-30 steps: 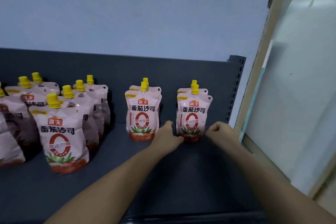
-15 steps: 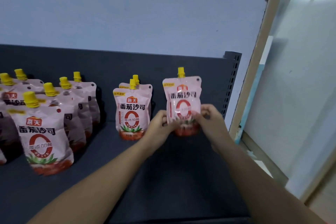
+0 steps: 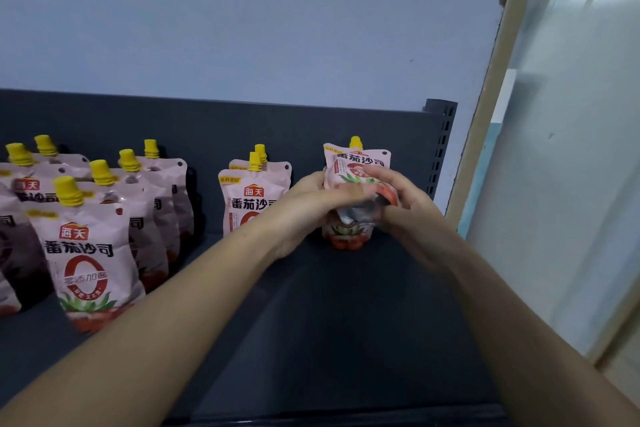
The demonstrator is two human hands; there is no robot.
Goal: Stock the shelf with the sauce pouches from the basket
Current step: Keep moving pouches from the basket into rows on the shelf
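Observation:
At the right end of the dark grey shelf [image 3: 311, 340], both hands hold a pink sauce pouch [image 3: 358, 163] with a yellow cap, lifted and tipped so its silver base shows. My left hand [image 3: 313, 201] grips its left side and my right hand [image 3: 398, 196] grips its right side. Another pouch [image 3: 346, 236] stands on the shelf under my hands, mostly hidden. Two pouches [image 3: 247, 198] stand one behind the other just left of my hands. Several more pouches [image 3: 86, 246] stand in rows at the far left. The basket is not in view.
The shelf's back panel [image 3: 207, 128] and a slotted upright post [image 3: 441, 146] close off the rear and right end. A pale wall rises above. A beige frame [image 3: 485, 114] and a frosted panel stand right of the shelf. Bare shelf surface lies in front of my hands.
Both hands took hold of the front right-hand pouch, lifted it off the shelf and tipped it, so its base now faces me. The camera view shifted slightly to the right.

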